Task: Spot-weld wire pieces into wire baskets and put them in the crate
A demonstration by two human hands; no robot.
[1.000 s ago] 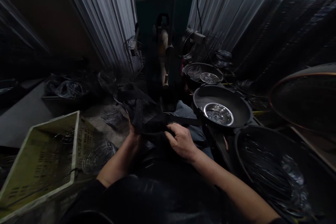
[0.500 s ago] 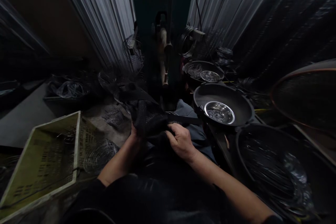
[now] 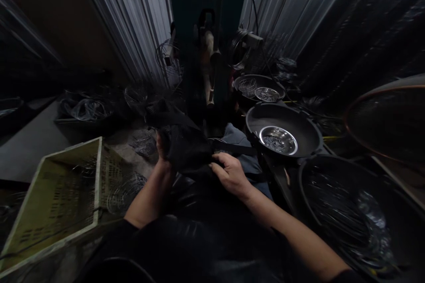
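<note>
A dark mesh piece with a flat black band [image 3: 189,148] is between my hands, over my lap. It is too dim to tell its exact kind. My left hand [image 3: 162,152] grips its left side, thumb up along the edge and the other fingers hidden behind it. With thumb and fingers pinched together, my right hand [image 3: 229,171] holds its right end, near a dark strap-like strip [image 3: 241,149] that reaches across my blue-clad knee [image 3: 237,135].
On my right stand several black round pans [image 3: 307,130], one holding a shiny metal bowl [image 3: 278,140] of small metal bits. A yellow plastic crate [image 3: 59,199] sits at left, with wire coils [image 3: 124,192] beside it. Ahead is a dark green machine [image 3: 189,13] with a protruding arm [image 3: 209,66].
My left hand has shifted up and left along the mesh piece, and its thumb now shows. The right hand keeps its hold. The view has tilted slightly.
</note>
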